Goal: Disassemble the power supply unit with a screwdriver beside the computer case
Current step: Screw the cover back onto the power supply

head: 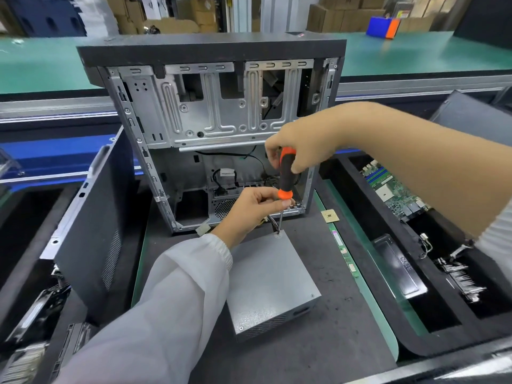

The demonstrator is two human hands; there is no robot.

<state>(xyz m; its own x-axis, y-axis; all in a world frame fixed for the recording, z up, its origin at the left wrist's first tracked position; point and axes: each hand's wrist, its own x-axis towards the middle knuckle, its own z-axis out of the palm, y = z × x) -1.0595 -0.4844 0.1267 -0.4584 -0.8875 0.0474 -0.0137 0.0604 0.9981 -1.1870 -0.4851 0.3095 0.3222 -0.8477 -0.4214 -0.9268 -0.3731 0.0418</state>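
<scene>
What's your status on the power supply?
Right hand gripping screwdriver handle, left hand pinching its shaft. Tip on far-corner screw of power supply. Nothing blocking.

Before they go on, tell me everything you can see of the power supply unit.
The power supply unit is a grey metal box lying flat on the dark mat in front of the open computer case. Its near side has vent slots; screws show at two near corners. Wires leave its far end. The screwdriver, gripped by the right hand and steadied by the left hand's fingers, stands tip-down on a far-corner screw.
</scene>
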